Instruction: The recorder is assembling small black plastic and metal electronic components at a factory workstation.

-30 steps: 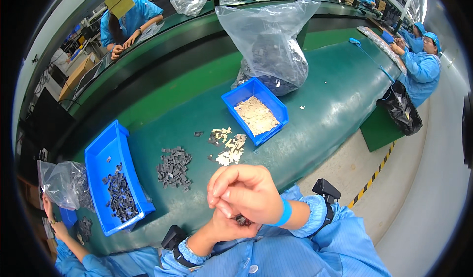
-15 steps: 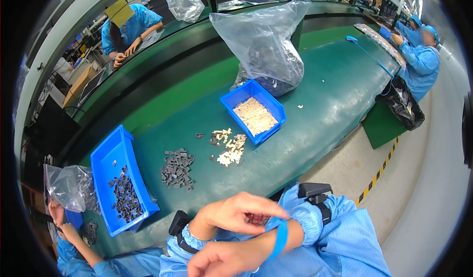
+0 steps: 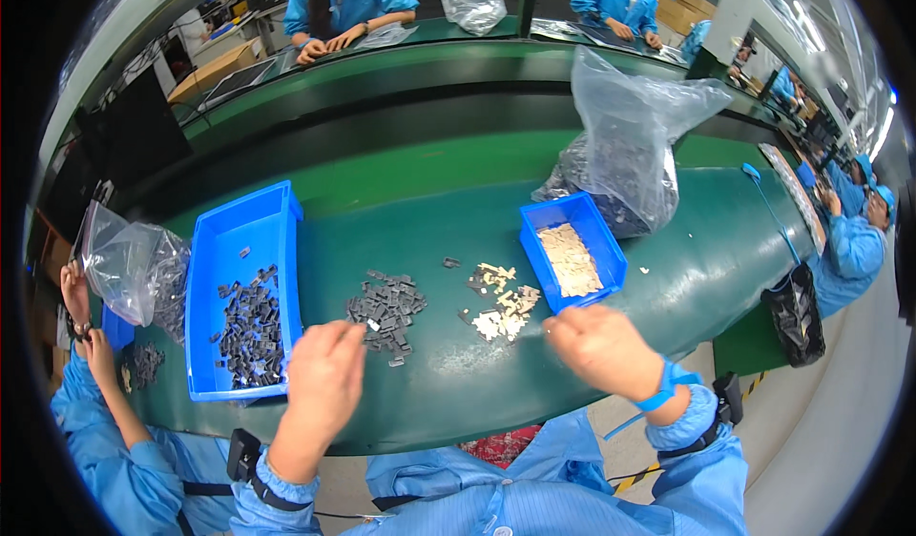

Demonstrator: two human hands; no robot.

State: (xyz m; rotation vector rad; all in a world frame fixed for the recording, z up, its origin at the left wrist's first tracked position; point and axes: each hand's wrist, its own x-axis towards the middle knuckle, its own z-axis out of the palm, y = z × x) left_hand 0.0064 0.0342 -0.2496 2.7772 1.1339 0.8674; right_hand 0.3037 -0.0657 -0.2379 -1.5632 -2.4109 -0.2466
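My left hand [image 3: 327, 369] is beside the pile of small dark plastic pieces [image 3: 387, 309], fingers pressed together; whatever they may hold is hidden. Over the table's near side, my right hand [image 3: 603, 347] has its fingers curled in a pinch, close to the pile of small cream pieces [image 3: 504, 315]. I cannot make out anything in it. A blue wrist strap [image 3: 668, 386] circles my right wrist, its cord hanging down. Just beyond that hand stands a small blue bin [image 3: 611, 250] holding many cream pieces [image 3: 570, 261].
A larger blue bin [image 3: 291, 288] with dark pieces stands at left. Behind the small bin rests a big see-through bag [image 3: 620, 169] of dark parts. A co-worker's hands [image 3: 84, 321] are at far left near another bag [image 3: 129, 259]. A black-lined bin [image 3: 794, 317] stands beyond the table's right end.
My hands have parted: the left left the strap at my right wrist and moved left toward the dark pile, while the right moved forward and right. The view has turned.
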